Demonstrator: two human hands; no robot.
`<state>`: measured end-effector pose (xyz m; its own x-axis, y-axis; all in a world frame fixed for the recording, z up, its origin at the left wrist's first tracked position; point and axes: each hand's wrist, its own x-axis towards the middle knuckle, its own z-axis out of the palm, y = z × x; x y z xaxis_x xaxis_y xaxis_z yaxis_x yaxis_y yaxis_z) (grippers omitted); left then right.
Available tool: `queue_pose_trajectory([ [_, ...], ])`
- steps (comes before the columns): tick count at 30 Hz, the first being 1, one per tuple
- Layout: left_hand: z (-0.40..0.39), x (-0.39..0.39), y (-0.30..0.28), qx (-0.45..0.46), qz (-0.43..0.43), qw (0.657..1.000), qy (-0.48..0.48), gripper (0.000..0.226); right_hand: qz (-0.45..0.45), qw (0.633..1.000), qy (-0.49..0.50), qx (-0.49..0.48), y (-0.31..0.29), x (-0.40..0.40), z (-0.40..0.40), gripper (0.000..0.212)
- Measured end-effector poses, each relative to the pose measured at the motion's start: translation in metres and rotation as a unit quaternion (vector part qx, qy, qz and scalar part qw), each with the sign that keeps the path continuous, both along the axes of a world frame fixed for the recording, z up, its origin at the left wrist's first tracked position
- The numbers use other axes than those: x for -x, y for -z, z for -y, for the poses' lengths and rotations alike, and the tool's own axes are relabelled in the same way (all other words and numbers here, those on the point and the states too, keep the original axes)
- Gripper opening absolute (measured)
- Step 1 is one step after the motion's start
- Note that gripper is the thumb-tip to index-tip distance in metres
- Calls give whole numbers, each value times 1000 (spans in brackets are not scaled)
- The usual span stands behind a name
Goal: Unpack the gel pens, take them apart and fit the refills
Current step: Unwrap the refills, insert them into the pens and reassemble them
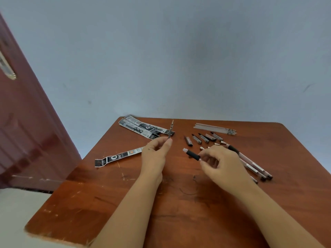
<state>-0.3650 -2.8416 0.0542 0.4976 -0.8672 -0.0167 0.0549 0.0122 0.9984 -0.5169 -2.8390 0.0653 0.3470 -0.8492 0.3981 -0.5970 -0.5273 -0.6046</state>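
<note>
Looking down from the head camera, the wooden table (125, 203) shows a task well under way. Opened wrappers (143, 128) lie at eleven o'clock and one more wrapper (119, 156) at nine o'clock, so unpacking seems largely finished. A row of caps (202, 137) and small metal tips (217, 144) sits at one o'clock, with pale refills (215, 128) bundled beyond them at the far edge. Several pen barrels (254, 166) lie side by side at three o'clock. Judging by this, most pens are already apart, and fitting the refills is the bulk of what remains.

The left hand (155, 156) pinches a dark refill (170, 130) between thumb and fingertips, its tip pointing up and away. The right hand (220, 163), fingers curled, holds a pen barrel with black grip (193, 155) by its near end, the open end aimed toward the left hand. The two parts are near but apart.
</note>
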Motion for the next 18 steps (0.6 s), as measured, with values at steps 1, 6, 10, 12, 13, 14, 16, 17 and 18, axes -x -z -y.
queue_pose_trajectory([
  [1, 0, -1, 0, 8, -3, 1000, -2, 17, -3, 1000, -3, -2, 0, -1, -1, 19],
  [6, -1, -2, -2, 50, -19, 999, -5, 11, -19, 1000, -11, 1, 0, -2, -2, 19],
  [10, 1, -3, -2, 59, -48, 997, -2, 4, -8, 1000, 2, 6, 1, 0, 0, 18],
  [12, 2, -3, -1, 59, -72, 996, -6, 4, -6, 1000, 18, 7, 1, 0, 1, 17],
  [13, 2, -4, -1, 60, -82, 995, -7, 5, -7, 1000, 25, 7, 2, 0, 2, 18],
  [14, 2, -4, 0, 62, -89, 994, -7, 8, -11, 999, 32, 6, 2, 0, 3, 19],
  [16, 2, -5, 0, 72, -108, 992, -1, 13, -20, 998, 51, 6, 3, 2, 5, 23],
  [17, 2, -6, 0, 80, -121, 989, 2, 14, -21, 998, 64, 5, 3, 4, 7, 24],
  [18, 2, -6, 0, 87, -134, 987, 4, 15, -18, 997, 79, 6, 3, 5, 8, 24],
])
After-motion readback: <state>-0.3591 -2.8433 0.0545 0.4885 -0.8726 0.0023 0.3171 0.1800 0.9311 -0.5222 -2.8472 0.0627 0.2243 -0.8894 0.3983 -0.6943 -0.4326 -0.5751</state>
